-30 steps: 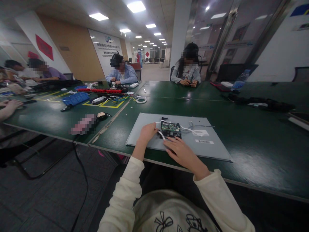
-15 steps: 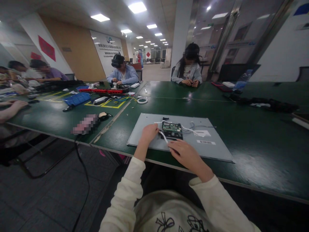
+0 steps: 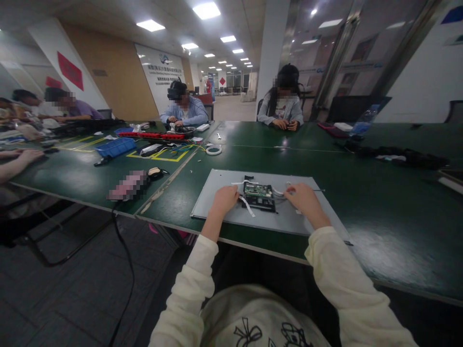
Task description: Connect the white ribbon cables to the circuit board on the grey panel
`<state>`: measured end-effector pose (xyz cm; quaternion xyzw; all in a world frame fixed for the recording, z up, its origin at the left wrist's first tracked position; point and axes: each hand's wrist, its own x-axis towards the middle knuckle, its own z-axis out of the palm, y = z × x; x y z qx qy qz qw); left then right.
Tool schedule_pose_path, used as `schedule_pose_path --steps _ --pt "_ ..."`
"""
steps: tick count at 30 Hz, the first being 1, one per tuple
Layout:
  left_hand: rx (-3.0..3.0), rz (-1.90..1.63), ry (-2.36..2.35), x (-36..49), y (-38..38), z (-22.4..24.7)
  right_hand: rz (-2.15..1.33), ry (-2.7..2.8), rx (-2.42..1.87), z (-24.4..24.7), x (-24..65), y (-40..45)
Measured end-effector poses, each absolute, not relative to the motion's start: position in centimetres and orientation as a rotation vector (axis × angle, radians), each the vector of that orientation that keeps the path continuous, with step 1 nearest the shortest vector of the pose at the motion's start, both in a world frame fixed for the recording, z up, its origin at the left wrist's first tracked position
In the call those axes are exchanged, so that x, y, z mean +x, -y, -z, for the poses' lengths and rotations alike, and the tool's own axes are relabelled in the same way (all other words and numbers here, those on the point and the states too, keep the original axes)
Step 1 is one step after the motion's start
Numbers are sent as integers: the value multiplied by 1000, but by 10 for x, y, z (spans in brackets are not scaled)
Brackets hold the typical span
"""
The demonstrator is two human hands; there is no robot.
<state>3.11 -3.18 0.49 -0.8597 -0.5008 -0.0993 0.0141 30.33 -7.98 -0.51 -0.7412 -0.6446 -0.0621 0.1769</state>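
A grey flat metal panel (image 3: pixel 213 185) lies on the table, with a green circuit board (image 3: pixel 257 191) in a black frame (image 3: pixel 265 204) at its middle. At the board's left side my left hand (image 3: pixel 224 198) is closed, its fingertips pinching a flat white ribbon cable (image 3: pixel 247 206) whose free end slants toward me across the panel. Another white strip (image 3: pixel 238 183) runs along the board's top left. To the right, my right hand (image 3: pixel 303 198) has its fingertips pinched on a white cable (image 3: pixel 278 191) coming from the board; the palm covers most of the panel's labels.
Beyond to the left are a blue bin (image 3: pixel 117 147), a white ring (image 3: pixel 213 150), coloured wires (image 3: pixel 183 152) and a pink pouch (image 3: pixel 128 185). A small wrench (image 3: pixel 219 136) and a plastic bottle (image 3: pixel 365 119) stand farther off. Two people sit across the table.
My right hand has let go of the free end of the left ribbon cable and moved right and away from me to the cable at the board's right. My left hand has stayed put.
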Motion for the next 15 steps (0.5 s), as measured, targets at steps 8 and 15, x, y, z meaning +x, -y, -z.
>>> schedule_pose_path --steps 8,15 --pt "-2697 303 1550 31 32 -6 121 1752 -2127 6 306 88" --pt "-2690 328 1598 32 35 -7 -406 1359 -1818 -9 299 90"
